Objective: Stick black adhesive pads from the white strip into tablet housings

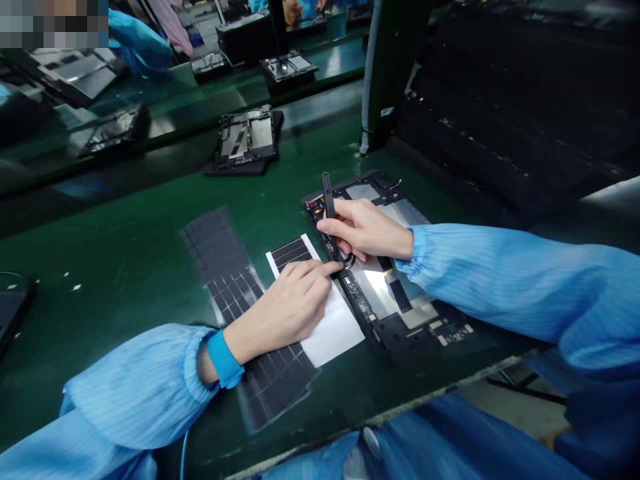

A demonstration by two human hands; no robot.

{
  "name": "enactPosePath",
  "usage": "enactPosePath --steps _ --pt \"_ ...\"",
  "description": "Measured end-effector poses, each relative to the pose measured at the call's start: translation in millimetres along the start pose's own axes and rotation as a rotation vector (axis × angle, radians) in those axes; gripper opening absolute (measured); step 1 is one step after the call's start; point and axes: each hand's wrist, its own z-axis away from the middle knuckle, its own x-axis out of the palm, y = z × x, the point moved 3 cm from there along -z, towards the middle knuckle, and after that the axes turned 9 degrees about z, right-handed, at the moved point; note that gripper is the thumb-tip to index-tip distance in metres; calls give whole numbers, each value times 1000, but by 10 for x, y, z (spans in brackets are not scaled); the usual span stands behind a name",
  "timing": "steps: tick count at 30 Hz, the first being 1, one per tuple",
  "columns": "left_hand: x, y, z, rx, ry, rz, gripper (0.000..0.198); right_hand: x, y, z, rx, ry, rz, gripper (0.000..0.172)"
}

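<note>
An opened tablet chassis (400, 300) lies on the green bench in front of me, its boards and silver shielding exposed. My right hand (367, 230) is closed round black tweezers (329, 197), whose tips point down at the chassis's left edge. My left hand (290, 303) rests on a white backing sheet (333, 327) with dark strips, its fingers curled and the index fingertip stretched out to touch the chassis edge beside the tweezer tips. Both arms wear blue sleeves, and a blue band sits on the left wrist.
A clear sheet of dark square stickers (235, 293) lies under my left forearm. Another open chassis (246, 139) sits on the belt further back, with more units (287, 67) beyond. A person in a blue sleeve (137, 40) works at top left. Black trays (525, 100) stand at right.
</note>
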Motion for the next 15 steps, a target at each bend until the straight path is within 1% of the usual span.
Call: enactPosePath --steps 2,4,8,9,11,13,15 --pt "15 23 -5 -25 14 -14 10 0 6 0 7 6 -39 13" --pt "29 54 -10 -32 2 -18 13 1 20 -2 27 10 -95 14" --pt "44 137 5 19 -70 14 21 12 45 -7 38 -5 -161 18" --pt "42 151 14 33 -72 30 21 14 48 -8 35 -9 -169 19" --pt "32 152 32 22 -31 55 18 12 54 -11 33 -12 -183 21" --pt "27 122 43 -45 34 67 14 6 62 -17 34 -11 -194 22" --pt "40 103 45 -116 67 84 12 4 76 -24 33 -11 -203 23"
